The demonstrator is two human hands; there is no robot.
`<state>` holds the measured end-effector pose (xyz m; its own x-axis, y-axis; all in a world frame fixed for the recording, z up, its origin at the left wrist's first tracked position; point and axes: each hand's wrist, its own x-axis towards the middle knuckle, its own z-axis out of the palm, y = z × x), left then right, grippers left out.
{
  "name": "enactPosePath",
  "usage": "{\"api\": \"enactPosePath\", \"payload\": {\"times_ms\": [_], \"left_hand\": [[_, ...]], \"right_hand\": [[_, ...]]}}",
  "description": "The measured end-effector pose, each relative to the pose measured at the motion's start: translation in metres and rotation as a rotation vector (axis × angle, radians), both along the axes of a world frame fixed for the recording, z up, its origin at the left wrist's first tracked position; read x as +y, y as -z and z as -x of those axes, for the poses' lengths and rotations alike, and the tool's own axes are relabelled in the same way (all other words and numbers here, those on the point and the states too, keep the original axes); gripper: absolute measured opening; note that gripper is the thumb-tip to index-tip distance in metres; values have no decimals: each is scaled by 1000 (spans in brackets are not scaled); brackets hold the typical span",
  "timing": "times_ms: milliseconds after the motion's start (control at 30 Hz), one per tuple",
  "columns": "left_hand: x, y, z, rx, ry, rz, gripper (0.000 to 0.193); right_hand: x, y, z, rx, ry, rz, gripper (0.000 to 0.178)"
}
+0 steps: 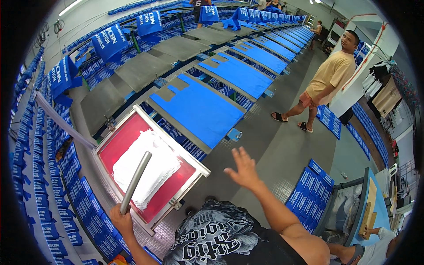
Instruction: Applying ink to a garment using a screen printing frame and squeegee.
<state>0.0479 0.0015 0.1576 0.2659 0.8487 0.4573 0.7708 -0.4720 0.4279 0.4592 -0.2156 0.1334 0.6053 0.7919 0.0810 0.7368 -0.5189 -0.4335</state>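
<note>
My left hand is closed around the lower end of a squeegee with a grey tubular handle; its blade cannot be made out. The squeegee slants over a screen-printing frame, whose red mesh carries a thick spread of white ink. My right hand is raised over the aisle, fingers spread, holding nothing. Ahead of it, a flat blue bag piece with cut-out handles lies on a grey printing board. More blue pieces lie on the boards beyond.
Bare grey boards line the table's far side. Printed blue pieces hang along it, and others lie on the floor. A person stands in the right aisle; another sits at the lower right near a blue-topped table.
</note>
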Motion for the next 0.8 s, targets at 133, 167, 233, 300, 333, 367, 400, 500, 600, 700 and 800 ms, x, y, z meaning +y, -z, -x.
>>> {"api": "enactPosePath", "payload": {"times_ms": [133,167,233,300,333,367,400,500,600,700,800], "left_hand": [[14,0,13,21,58,-20,21],[18,1,16,41,89,-27,21],[24,5,19,15,97,-33,21],[31,7,23,-25,152,-13,22],[32,5,21,-44,150,-8,21],[34,6,23,-44,148,-4,21],[36,9,24,-39,160,-6,21],[45,13,23,-37,188,1,23],[49,14,23,-25,213,8,27],[51,17,21,-18,203,-16,29],[49,16,17,-12,207,6,29]], "right_hand": [[23,13,67,155,-140,104,80],[27,14,74,155,-145,105,80],[33,16,83,162,-164,185,80],[43,14,90,162,-155,195,79],[49,12,91,139,-158,181,79],[56,8,92,115,-161,166,79],[63,3,93,101,-176,152,79],[90,-13,91,-6,-244,63,79],[128,-32,91,-73,-327,-52,78],[161,-52,98,-126,-423,-132,78],[182,-64,106,-154,-560,-130,77]]}}
